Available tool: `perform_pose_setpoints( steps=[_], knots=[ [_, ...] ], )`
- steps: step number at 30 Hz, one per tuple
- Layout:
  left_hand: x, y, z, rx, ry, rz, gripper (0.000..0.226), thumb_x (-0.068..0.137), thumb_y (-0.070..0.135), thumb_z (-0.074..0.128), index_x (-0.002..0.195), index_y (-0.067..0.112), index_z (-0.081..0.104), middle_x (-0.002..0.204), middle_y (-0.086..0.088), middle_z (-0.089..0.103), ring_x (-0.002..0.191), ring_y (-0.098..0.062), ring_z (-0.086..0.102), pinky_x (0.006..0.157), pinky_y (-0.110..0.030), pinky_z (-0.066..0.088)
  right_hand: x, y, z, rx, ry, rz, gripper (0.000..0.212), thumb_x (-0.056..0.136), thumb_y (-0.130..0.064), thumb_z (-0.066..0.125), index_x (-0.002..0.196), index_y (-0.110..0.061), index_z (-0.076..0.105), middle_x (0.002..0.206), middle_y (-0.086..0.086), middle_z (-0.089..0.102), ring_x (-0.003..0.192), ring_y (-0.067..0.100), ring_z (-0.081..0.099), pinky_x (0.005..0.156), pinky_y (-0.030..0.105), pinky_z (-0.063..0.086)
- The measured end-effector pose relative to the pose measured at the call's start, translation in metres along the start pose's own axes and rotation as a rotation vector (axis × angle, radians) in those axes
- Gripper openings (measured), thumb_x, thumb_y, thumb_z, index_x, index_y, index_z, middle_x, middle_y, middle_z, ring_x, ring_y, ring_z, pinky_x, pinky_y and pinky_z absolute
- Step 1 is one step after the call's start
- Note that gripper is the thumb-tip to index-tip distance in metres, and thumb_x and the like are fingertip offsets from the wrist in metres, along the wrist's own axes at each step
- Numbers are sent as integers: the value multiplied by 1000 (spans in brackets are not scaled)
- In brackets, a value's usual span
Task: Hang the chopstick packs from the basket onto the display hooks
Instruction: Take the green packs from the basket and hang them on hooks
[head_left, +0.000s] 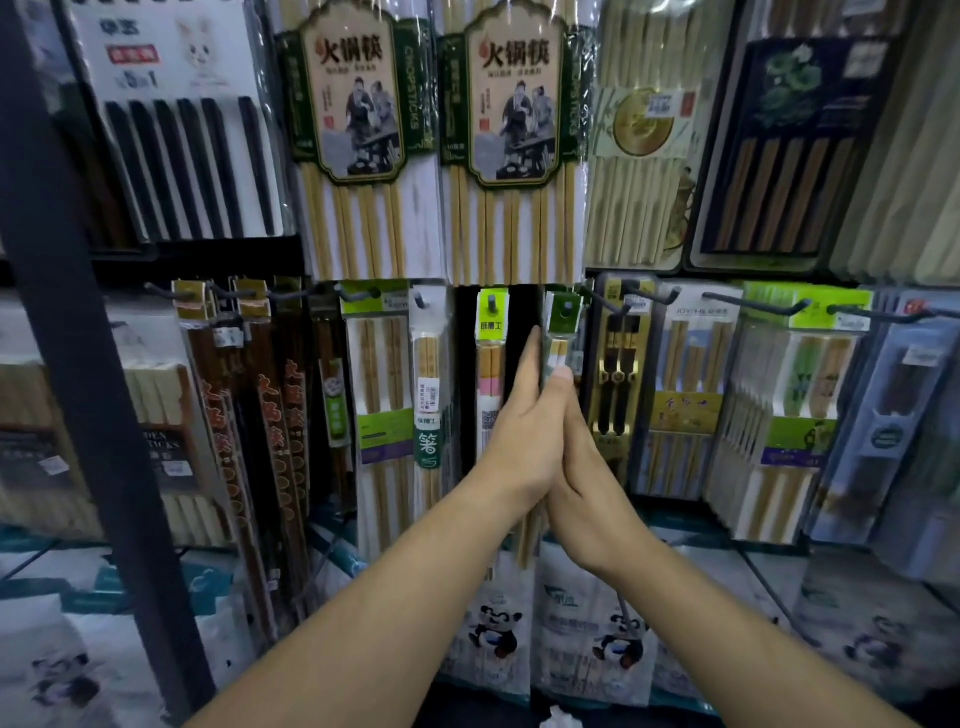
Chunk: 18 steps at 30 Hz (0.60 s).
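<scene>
**Item: hanging step, one pack in hand**

1. Display wall (464, 374): dark back panel, with a black post (78, 338) at 9 o'clock of the view. It carries two rows of hung stock.
2. Upper row, 12 o'clock: tall packs (353, 130) with green and cream labels.
3. Bags (493, 629) with panda prints, 6 o'clock, below the rows.
4. Left hand (519, 415), centre: fingers straight and together, laid flat against the left face of the chopstick pack (560, 332). It presses the pack and does not wrap round it.
5. Right hand (582, 452), at 3 o'clock of the left hand, palm to palm with it. Its thumb lies up the front of the pack. Its fingers are hidden, so I cannot tell whether they curl round the pack.
6. Chopstick pack: narrow, upright, sandwiched between the two palms. Its green header stands clear at 12 o'clock of the fingertips, and its foot shows at 6 o'clock below the wrists.
7. Neighbouring pack (491, 358), at 9 o'clock of the held one, hangs by itself.
8. Hook (568, 307): a dark tip shows at the header's hole (too small to say how far it is through).

**Step in hand:** seating the header on its hook, by my reading. The basket is out of view, so the remaining count is unknown.

**Next move calls for:** pushing the header back along the hook, then parting both palms gently so the pack hangs free.
</scene>
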<state>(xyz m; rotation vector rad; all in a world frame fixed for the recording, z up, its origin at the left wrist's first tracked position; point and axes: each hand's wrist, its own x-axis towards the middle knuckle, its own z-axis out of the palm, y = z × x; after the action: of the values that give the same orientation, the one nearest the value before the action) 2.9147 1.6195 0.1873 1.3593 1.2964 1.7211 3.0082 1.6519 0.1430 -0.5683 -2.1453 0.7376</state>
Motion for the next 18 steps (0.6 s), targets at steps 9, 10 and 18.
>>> perform_pose_setpoints(
  steps=[9,10,18],
  knots=[
    [16,-3,5,-69,3,-48,54,110,44,36,160,47,15,167,14,22,132,5,23,111,-23,20,16,22,-4,-33,-18,11,69,110,-39,32,160,-33,-15,168,-16,-15,152,-6,-9,128,34,11],
    [15,-4,5,-86,-4,-52,54,110,44,36,160,47,15,167,14,22,131,5,23,109,-23,20,15,24,-4,-30,-21,13,69,109,-41,31,160,-34,-16,168,-17,-15,151,-8,-8,127,31,12],
    [-22,-7,1,-121,-67,-144,58,111,42,36,162,43,9,166,18,20,129,9,24,80,-1,29,-22,25,2,-12,28,83,71,98,-72,22,155,-52,-16,167,-27,-6,150,-12,3,119,20,16]
  ],
)
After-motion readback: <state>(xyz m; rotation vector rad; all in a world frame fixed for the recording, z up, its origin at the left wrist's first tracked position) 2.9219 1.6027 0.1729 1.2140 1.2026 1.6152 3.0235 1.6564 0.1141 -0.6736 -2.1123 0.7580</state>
